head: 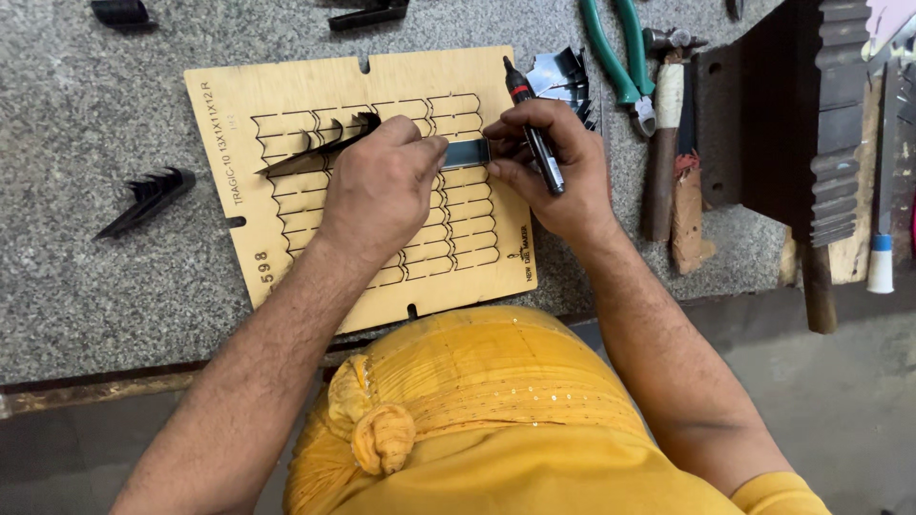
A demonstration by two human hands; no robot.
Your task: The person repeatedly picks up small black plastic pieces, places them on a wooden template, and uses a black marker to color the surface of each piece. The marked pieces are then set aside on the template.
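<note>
speckled grey stone bench [86, 286], plywood board [305, 81]

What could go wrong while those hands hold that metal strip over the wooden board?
The strip is thin metal pinched between the left hand and right hand; its edge might cut a finger if it slips. The right hand also grips a marker, so its hold on the strip may be weak. Bent metal pieces stand on the board close to the left hand, which could knock them over or get scratched.
</note>
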